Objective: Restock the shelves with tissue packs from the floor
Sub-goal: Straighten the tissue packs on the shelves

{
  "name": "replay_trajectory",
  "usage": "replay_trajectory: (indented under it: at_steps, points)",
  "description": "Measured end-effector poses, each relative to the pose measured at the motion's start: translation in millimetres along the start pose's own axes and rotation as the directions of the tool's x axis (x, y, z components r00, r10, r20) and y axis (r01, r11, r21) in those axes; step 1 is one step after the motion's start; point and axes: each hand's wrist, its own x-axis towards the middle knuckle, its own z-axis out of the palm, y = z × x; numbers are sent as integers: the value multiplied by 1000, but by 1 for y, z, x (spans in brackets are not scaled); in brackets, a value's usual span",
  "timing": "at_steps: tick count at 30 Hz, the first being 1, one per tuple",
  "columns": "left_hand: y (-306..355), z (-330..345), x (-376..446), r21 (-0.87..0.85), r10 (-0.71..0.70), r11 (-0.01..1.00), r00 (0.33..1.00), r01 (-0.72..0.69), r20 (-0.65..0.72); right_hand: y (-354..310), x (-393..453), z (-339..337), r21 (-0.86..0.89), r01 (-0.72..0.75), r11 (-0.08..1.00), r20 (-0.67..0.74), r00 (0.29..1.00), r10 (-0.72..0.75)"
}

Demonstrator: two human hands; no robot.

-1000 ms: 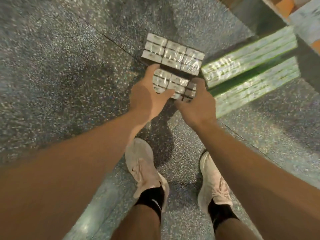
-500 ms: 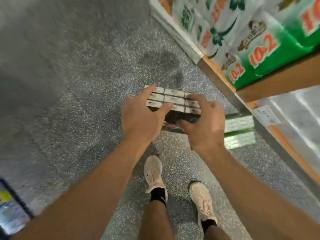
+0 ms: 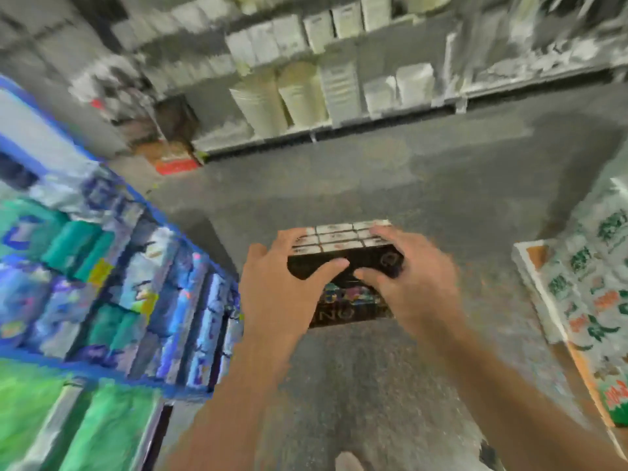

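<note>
head: tissue pack (image 3: 343, 239) between both hands

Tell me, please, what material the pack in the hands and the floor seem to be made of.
Tissue pack: probably soft paper packets bundled in glossy printed plastic film; the dark side shows a slight sheen. Blur leaves this uncertain.
Floor: looks like hard grey speckled stone or terrazzo with a dull finish.

Grey speckled floor (image 3: 390, 185) runs under me. A white shelf (image 3: 339, 124) of pale packs (image 3: 302, 96) stands across it, an orange box (image 3: 173, 161) on the floor at its left end.
</note>
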Motion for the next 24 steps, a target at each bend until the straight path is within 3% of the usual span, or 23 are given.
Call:
replay_trajectory:
  at_steps: [3,6,8,12,18,24]
  points:
    - [-43,-126,-13,75,-78,993,976,95,-203,-118,-6,39,98,203,974,85,974,-211]
    - [-95,-253,-40,116,-126,974,892,194,-434,-245,-34,84,212,400,892,102,899,-427]
    - [-118,-306,-56,162,-130,957,859,239,-495,-297,-52,105,268,465,844,81,862,-501]
    - [-205,-435,-117,204,-156,905,737,374,-657,-438,-126,173,307,639,705,88,719,-689]
    - [-327,-583,-215,256,-188,780,605,571,-774,-613,-245,279,397,772,497,18,535,-845]
    - [-405,-687,-236,315,-95,701,522,639,-848,-734,-298,357,503,772,388,-106,501,-859]
